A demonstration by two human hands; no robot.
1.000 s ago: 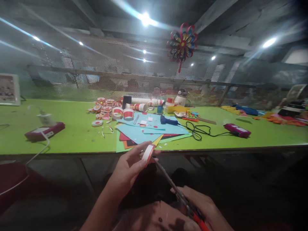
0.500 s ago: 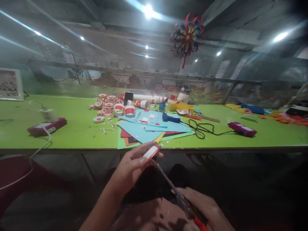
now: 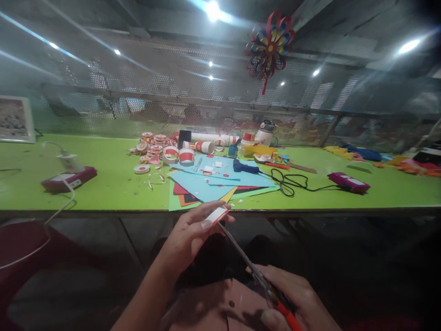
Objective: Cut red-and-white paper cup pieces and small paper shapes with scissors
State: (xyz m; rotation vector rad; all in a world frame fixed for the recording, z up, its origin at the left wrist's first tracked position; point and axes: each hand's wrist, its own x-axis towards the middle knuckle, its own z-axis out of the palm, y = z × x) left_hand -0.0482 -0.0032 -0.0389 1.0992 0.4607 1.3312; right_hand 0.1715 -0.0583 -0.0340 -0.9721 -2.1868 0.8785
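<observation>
My left hand [image 3: 188, 239] pinches a small white strip of card with a red edge [image 3: 217, 216] between thumb and fingers, just in front of the table edge. In my right hand [image 3: 291, 292] is a pair of scissors [image 3: 255, 271] with red-orange handles, its long blades pointing up and left. The blade tips meet the lower edge of the card strip. From this view I cannot tell how far the blades are parted. Beyond my hands, blue paper sheets [image 3: 203, 187] lie stacked over red, orange, black and green ones.
A dark blue glue gun [image 3: 245, 167] lies on the paper, its black cord running to a purple power strip [image 3: 349, 182]. Cut paper cups [image 3: 186, 156] and a pile of cup bottoms [image 3: 151, 147] sit behind. Another purple power strip [image 3: 69, 180] is at left. A paper flower [image 3: 270, 47] hangs above.
My right hand and the scissors have shifted slightly, with the blades still at the card strip. My left hand keeps its pinch almost in place. The view has moved a little.
</observation>
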